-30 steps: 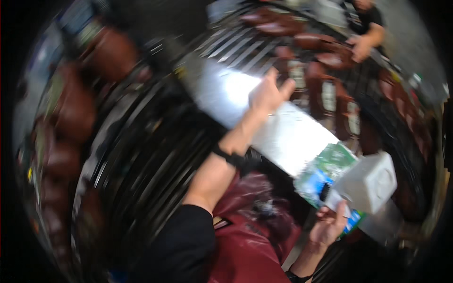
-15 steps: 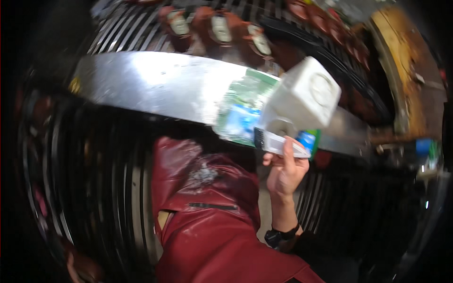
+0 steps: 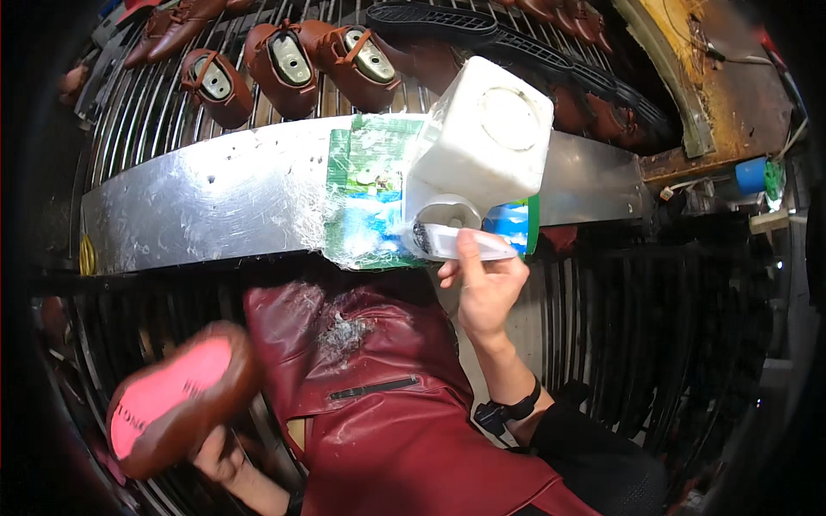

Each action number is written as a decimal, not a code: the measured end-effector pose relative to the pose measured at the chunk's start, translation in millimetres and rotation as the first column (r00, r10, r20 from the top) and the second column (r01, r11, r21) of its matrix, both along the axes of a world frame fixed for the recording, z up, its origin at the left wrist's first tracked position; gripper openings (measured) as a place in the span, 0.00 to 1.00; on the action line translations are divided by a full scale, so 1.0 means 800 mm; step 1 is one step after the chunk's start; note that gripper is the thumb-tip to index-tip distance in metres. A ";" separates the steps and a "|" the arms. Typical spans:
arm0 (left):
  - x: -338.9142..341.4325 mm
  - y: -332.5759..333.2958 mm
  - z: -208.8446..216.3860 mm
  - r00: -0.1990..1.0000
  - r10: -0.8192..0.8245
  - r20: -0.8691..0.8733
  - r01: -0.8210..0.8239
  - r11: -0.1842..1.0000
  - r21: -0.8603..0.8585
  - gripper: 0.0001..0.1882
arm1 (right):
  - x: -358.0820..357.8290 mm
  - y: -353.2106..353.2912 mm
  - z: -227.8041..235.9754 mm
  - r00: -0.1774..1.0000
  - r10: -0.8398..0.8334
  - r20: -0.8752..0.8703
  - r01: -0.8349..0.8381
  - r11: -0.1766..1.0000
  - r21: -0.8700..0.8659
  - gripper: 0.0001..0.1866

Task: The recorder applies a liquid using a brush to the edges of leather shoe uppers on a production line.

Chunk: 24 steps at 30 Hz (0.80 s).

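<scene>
My right hand (image 3: 489, 292) pinches a white-handled brush (image 3: 469, 244), its dark bristles at the round mouth of a white plastic jug (image 3: 495, 129). The jug lies tilted on a green and blue plastic sheet (image 3: 372, 215), its open mouth toward me. At the lower left, my left hand (image 3: 219, 456) grips a brown leather shoe (image 3: 185, 396), with its pink underside turned up. Some of the left fingers are hidden behind the shoe.
A metal bench (image 3: 211, 193) runs across in front of me. Behind it a slatted rack (image 3: 142, 129) bears several brown shoes (image 3: 291, 69) on lasts and black soles (image 3: 516, 47). A wooden board (image 3: 667, 64) stands at the right. A maroon apron (image 3: 387, 439) covers my lap.
My left hand has come into full view with the brown shoe, raised at the lower left. The view has swung, so the bench and jug sit farther left. The brush remains at the jug's mouth.
</scene>
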<state>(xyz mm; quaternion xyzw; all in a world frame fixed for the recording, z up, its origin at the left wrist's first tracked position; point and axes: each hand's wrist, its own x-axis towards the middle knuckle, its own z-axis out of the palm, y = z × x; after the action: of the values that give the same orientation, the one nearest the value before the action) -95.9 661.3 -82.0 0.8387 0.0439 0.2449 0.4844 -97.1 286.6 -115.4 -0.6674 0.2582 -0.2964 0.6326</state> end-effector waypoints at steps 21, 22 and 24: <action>0.085 -0.070 -0.133 0.784 -0.592 0.187 0.388 0.702 0.597 0.20 | 0.138 0.083 -0.028 0.863 0.499 0.073 -0.494 0.807 0.324 0.08; 0.086 -0.070 -0.135 0.785 -0.589 0.194 0.385 0.708 0.592 0.20 | 0.154 0.081 -0.033 0.873 0.479 0.087 -0.478 0.810 0.339 0.09; 0.086 -0.071 -0.138 0.783 -0.577 0.234 0.365 0.730 0.579 0.19 | 0.164 0.074 -0.037 0.860 0.500 0.101 -0.498 0.780 0.379 0.09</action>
<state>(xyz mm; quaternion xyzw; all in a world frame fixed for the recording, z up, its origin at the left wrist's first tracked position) -27.4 604.3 -192.6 0.8489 -0.3401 0.2788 0.2933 34.2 345.5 -145.0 -0.5721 0.1282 -0.0589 0.8080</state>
